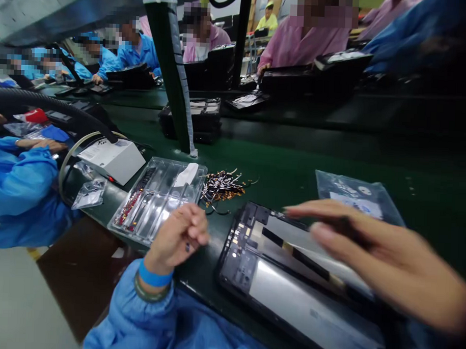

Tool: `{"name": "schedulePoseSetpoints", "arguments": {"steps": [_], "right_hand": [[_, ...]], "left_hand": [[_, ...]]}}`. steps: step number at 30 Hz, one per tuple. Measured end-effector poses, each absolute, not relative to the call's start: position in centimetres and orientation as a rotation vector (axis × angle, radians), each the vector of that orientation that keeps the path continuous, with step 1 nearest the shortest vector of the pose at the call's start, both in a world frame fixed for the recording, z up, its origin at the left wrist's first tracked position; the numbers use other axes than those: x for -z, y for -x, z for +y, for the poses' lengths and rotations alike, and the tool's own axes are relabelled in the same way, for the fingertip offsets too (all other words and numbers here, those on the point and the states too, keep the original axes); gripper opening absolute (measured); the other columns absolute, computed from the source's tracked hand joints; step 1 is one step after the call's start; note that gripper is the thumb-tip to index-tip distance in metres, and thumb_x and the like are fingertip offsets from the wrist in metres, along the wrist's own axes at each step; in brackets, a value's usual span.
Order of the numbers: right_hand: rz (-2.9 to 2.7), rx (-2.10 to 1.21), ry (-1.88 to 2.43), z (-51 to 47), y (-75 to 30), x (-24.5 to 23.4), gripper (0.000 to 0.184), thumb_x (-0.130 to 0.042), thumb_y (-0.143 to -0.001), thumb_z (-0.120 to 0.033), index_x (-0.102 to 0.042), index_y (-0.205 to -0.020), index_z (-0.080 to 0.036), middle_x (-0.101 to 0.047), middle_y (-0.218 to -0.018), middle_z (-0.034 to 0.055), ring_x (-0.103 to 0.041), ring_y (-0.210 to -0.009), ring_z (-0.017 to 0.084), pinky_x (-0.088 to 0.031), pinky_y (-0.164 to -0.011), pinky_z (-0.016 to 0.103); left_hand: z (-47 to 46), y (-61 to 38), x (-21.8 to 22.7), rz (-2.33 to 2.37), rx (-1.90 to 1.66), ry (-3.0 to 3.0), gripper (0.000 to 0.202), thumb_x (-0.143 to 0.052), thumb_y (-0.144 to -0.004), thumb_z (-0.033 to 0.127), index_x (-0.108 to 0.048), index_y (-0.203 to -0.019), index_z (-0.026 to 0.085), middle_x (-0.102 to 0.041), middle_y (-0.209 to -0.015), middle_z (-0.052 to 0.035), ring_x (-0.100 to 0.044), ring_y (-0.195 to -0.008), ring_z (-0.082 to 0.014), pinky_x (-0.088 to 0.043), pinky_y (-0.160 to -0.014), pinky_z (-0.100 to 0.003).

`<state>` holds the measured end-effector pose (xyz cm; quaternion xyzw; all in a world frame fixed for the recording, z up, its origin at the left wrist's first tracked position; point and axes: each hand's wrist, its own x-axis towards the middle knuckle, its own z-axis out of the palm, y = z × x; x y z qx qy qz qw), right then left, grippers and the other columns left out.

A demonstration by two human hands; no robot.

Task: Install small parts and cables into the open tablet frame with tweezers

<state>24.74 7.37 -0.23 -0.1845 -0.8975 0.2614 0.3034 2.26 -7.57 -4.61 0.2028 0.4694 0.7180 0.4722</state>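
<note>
An opened black tablet (290, 278) lies back-up on the green bench in front of me, its circuit board, ribbon cable and silver shield exposed. My right hand (386, 256) hovers over it with fingers stretched flat, holding nothing. My left hand (179, 239) rests at the tablet's left edge, fingers curled round a small dark item I cannot make out. A blue wrist strap circles that wrist. Just beyond the left hand sits a clear plastic tray (156, 197) with small parts, and a heap of small gold-and-black connectors (221, 187) lies beside it.
A clear bag (354, 196) lies right of the tablet. A white box (113, 160) and small bags sit left. A green post (173, 75) rises behind the tray, with black stacked trays (202, 117) beyond. Co-workers in blue and pink coats work all round the bench.
</note>
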Motion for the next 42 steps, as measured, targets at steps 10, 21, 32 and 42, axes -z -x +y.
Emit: {"name": "schedulePoseSetpoints", "arguments": {"steps": [10,21,32,42], "right_hand": [[-2.395,-1.298,0.858,5.4,-19.3,-0.4,0.036,-0.058,-0.080,-0.047,-0.059,-0.062,-0.017,-0.060,-0.056,0.0002,-0.057,-0.054,0.013,-0.041,-0.049,0.023],[-2.481,0.169,-0.063,3.8,-21.0,0.7,0.027,-0.038,-0.093,-0.009,-0.065,-0.094,-0.004,-0.066,-0.075,0.0105,-0.062,-0.066,0.016,-0.048,-0.055,0.025],[-2.300,0.002,0.256,5.0,-21.4,1.5,0.007,-0.052,-0.088,-0.014,-0.059,-0.086,-0.015,-0.063,-0.078,0.0046,-0.058,-0.066,0.011,-0.042,-0.054,0.021],[-2.222,-0.967,0.577,4.9,-19.6,-0.1,0.022,-0.059,-0.085,-0.032,-0.067,-0.097,-0.016,-0.071,-0.083,0.0046,-0.065,-0.065,0.014,-0.050,-0.054,0.023]], "left_hand": [[-5.9,-7.5,3.9,0.960,-1.526,-0.438,0.035,-0.078,-0.067,0.041,-0.063,-0.069,0.010,-0.055,-0.053,0.0026,-0.058,-0.047,-0.0080,-0.047,-0.048,-0.017],[-6.3,-8.3,4.9,1.426,-1.730,-0.846,0.021,-0.068,-0.079,0.037,-0.072,-0.077,0.016,-0.059,-0.061,0.0000,-0.057,-0.058,-0.0102,-0.047,-0.058,-0.020],[-6.4,-6.3,3.6,1.311,-1.694,-0.451,0.031,-0.075,-0.069,0.042,-0.072,-0.085,0.016,-0.061,-0.062,0.0017,-0.052,-0.043,-0.0056,-0.043,-0.042,-0.015],[-5.8,-7.5,3.9,1.101,-1.619,-0.378,0.029,-0.082,-0.062,0.037,-0.073,-0.074,0.012,-0.067,-0.065,-0.0027,-0.062,-0.058,-0.0071,-0.050,-0.059,-0.013]]}}
